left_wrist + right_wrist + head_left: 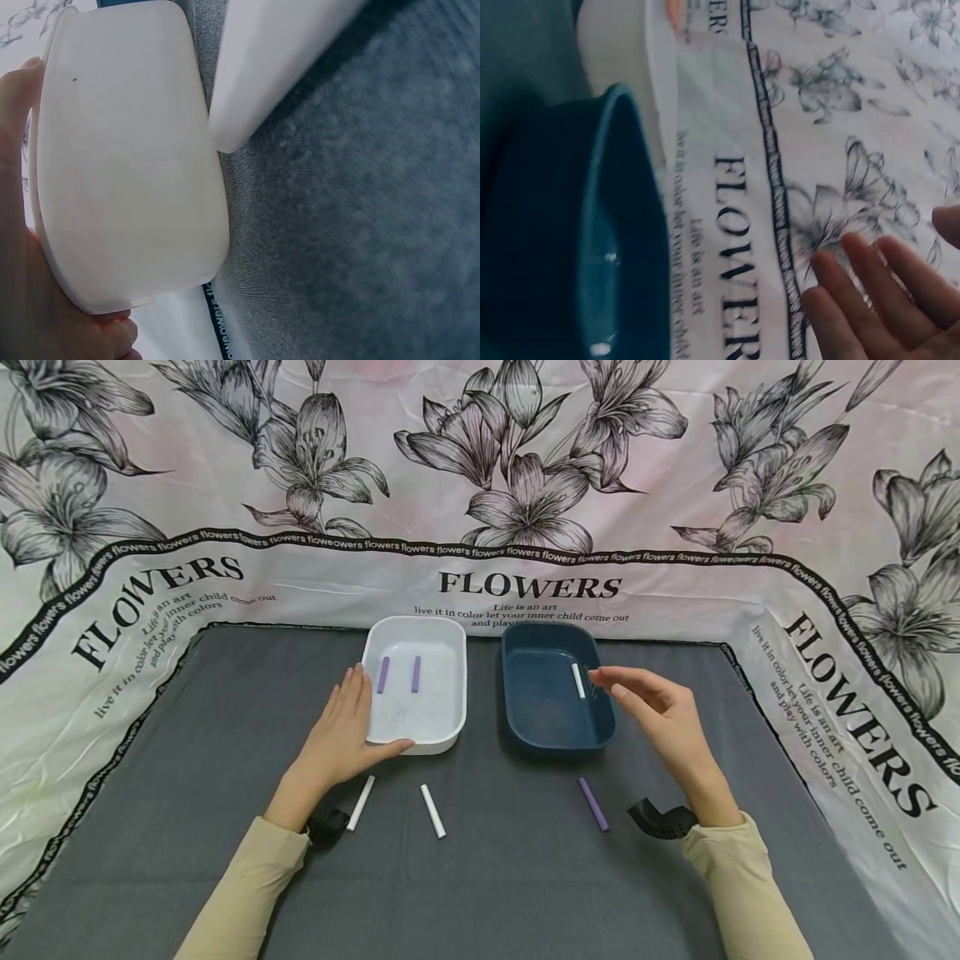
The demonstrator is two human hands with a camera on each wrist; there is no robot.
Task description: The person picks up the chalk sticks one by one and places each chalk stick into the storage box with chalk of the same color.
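Note:
My left hand rests its straight fingers along the left side of a white bin, thumb at the front rim. Two purple chalk sticks lie in that bin. Over the right rim of a dark blue bin hovers my right hand, fingers extended and holding nothing. A white chalk stick is inside the blue bin, close to the fingertips. In the left wrist view, the side of the white bin fills the left half, with a white chalk stick near the camera.
In front of the white bin, two white chalk sticks lie on the grey cloth. A purple chalk stick lies before the blue bin. The cloth's flower-printed border runs behind both bins.

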